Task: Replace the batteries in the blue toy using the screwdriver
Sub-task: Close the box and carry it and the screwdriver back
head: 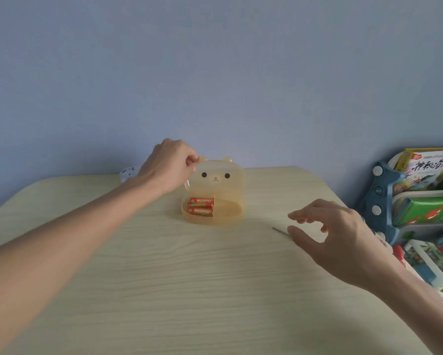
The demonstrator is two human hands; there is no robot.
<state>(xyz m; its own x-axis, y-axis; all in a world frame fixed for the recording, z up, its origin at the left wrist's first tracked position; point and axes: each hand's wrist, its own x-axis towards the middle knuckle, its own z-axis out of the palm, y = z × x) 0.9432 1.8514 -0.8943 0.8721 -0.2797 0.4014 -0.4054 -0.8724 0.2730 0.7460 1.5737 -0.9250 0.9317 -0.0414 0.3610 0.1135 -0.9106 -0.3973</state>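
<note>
A translucent yellow bear-faced box [230,216] stands open on the table [189,278], its lid upright. Two red batteries [201,206] lie side by side in its base. My left hand [170,167] pinches the lid's upper left edge. My right hand [338,237] hovers to the right of the box, fingers spread and relaxed, holding nothing. A thin metal shaft, the screwdriver [279,230], lies on the table just under that hand's thumb; its handle is hidden. A blue and white object [380,238], likely the toy, shows behind my right hand, mostly covered.
A white patterned object [126,172] peeks out behind my left wrist at the table's back edge. At the right stands a blue and white rack [384,190] with books and toys. A blue wall lies behind.
</note>
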